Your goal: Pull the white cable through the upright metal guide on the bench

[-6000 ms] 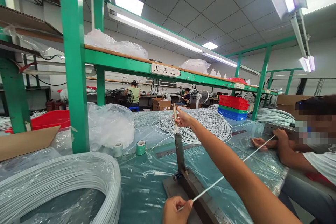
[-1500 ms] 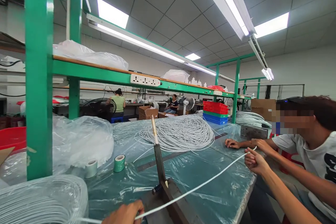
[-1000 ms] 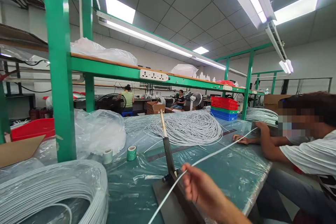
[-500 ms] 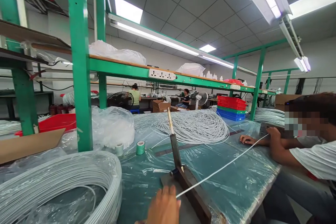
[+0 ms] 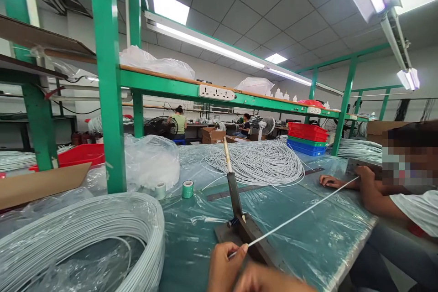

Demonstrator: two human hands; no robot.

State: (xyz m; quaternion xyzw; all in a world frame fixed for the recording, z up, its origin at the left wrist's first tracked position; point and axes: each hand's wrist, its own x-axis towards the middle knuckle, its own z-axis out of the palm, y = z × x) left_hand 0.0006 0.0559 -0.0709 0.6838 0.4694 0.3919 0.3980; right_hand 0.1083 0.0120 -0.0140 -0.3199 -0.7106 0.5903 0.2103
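My left hand [image 5: 224, 267] pinches the white cord [image 5: 301, 212] by the cutter [image 5: 239, 223]. My right hand [image 5: 270, 280] is blurry; I cannot tell its grip. Fingers near the blade could get nipped.

1 view only: camera on my head, facing forward across worktable [image 5: 308, 242], tilted up enough to catch ceiling. My hands barely enter bottom edge, close; co-worker at right edge.
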